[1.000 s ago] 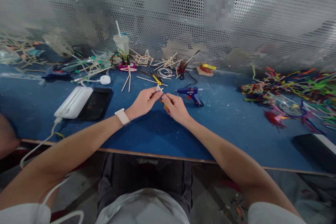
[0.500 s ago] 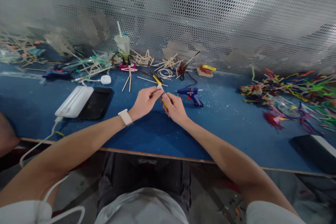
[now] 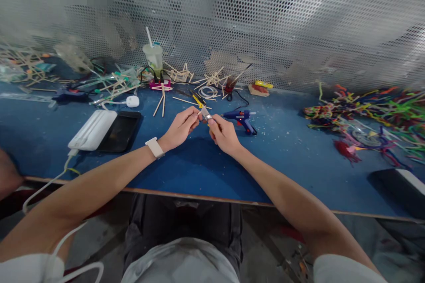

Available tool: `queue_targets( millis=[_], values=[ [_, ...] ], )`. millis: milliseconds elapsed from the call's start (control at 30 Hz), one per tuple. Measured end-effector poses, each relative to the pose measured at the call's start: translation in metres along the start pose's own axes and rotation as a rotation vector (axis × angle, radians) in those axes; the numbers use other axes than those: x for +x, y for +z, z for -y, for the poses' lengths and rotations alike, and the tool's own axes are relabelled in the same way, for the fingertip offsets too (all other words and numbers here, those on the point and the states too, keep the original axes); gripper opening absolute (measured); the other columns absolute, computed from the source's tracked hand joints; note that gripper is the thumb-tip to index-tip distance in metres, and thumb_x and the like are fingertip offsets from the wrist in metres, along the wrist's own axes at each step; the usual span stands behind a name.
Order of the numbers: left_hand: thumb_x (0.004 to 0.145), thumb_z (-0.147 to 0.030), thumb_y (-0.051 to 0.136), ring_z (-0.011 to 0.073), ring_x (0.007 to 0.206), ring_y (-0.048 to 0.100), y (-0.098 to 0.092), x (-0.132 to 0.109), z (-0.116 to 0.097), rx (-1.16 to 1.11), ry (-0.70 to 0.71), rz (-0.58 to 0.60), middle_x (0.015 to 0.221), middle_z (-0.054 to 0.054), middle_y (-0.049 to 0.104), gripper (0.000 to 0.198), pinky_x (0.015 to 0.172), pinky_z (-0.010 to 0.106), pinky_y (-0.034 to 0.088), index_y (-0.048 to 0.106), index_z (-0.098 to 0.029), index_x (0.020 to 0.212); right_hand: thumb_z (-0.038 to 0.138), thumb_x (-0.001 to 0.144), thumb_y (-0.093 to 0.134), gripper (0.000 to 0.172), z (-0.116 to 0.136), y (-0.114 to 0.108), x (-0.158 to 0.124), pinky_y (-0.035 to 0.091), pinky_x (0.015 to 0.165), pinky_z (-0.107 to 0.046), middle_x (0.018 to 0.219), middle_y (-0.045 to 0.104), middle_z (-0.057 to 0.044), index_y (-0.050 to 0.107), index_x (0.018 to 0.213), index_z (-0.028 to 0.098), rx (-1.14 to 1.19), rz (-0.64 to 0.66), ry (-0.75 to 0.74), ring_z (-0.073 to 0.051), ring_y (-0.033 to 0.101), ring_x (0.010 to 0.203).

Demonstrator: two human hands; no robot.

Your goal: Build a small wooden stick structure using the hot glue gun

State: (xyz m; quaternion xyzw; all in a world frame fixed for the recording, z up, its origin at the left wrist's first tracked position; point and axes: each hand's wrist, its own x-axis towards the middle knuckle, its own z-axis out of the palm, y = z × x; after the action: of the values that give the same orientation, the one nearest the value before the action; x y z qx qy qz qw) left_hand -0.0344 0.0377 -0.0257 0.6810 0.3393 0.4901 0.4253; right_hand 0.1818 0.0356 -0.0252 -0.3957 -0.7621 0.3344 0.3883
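Observation:
My right hand (image 3: 226,133) is closed around a box cutter (image 3: 206,114); its metal front points up and to the left, and a bit of yellow shows under the fingers. My left hand (image 3: 181,129), with a pale band on the wrist, is pinched closed just left of the blade. Between its fingertips shows the tip of a thin pale stick, mostly hidden by the fingers. Right of my right hand lies a blue glue gun (image 3: 241,119), nozzle toward the hands. Beyond the blade rests a yellow and black tool (image 3: 198,98), perhaps pliers or a cutter.
Wooden sticks (image 3: 214,78) and a pink power adapter (image 3: 160,84) lie behind, near a cup with a straw (image 3: 153,57). A white power bank (image 3: 93,129) overlaps a dark phone (image 3: 122,131) at left. Colourful pipe cleaners (image 3: 368,115) heap at right. Perforated metal panel (image 3: 265,17) stands behind.
My hands have drawn slightly apart, the left moving a little left and the right a little right. The cutter's metal front now shows more clearly between them.

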Motion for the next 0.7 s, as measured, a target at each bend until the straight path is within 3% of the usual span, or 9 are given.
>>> queue_targets(
  millis=[133,300,467,700],
  values=[
    [0.117,-0.052,0.052,0.0151,0.071,0.053,-0.0005,0.0005,0.0022,0.066,0.043,-0.014,0.079,0.000,0.056,0.036,0.065,0.029,0.047,0.062,-0.021,0.100,0.073,0.115,0.046,0.057,-0.0015,-0.0030,0.0022,0.047,0.068,-0.032,0.071,0.070,0.001,0.056,0.085,0.026,-0.029,0.031,-0.011,-0.015,0.063,0.058],
    [0.121,-0.051,0.041,0.0141,0.061,0.045,0.0017,-0.0043,0.0043,0.122,0.051,0.060,0.074,-0.004,0.049,0.036,0.061,0.030,0.039,0.053,-0.023,0.102,0.071,0.115,0.047,0.053,0.0004,-0.0040,0.0020,0.044,0.066,-0.032,0.067,0.064,0.003,0.058,0.090,0.026,-0.027,0.054,-0.015,-0.015,0.058,0.057],
    [0.121,-0.046,0.043,0.0139,0.060,0.044,-0.0025,-0.0058,-0.0008,0.244,0.089,0.104,0.072,-0.004,0.051,0.033,0.064,0.031,0.036,0.047,-0.024,0.097,0.082,0.111,0.048,0.062,0.0045,-0.0034,0.0007,0.041,0.061,-0.031,0.063,0.058,0.004,0.060,0.089,0.025,0.038,0.082,-0.003,-0.014,0.052,0.056],
    [0.121,-0.048,0.042,0.0146,0.060,0.047,-0.0064,-0.0041,-0.0048,0.324,0.117,0.121,0.071,-0.003,0.052,0.034,0.064,0.031,0.035,0.047,-0.024,0.096,0.082,0.109,0.053,0.061,0.0061,-0.0026,0.0003,0.038,0.052,-0.028,0.060,0.053,0.007,0.064,0.094,0.024,0.190,0.130,0.039,-0.012,0.049,0.052]
  ],
)
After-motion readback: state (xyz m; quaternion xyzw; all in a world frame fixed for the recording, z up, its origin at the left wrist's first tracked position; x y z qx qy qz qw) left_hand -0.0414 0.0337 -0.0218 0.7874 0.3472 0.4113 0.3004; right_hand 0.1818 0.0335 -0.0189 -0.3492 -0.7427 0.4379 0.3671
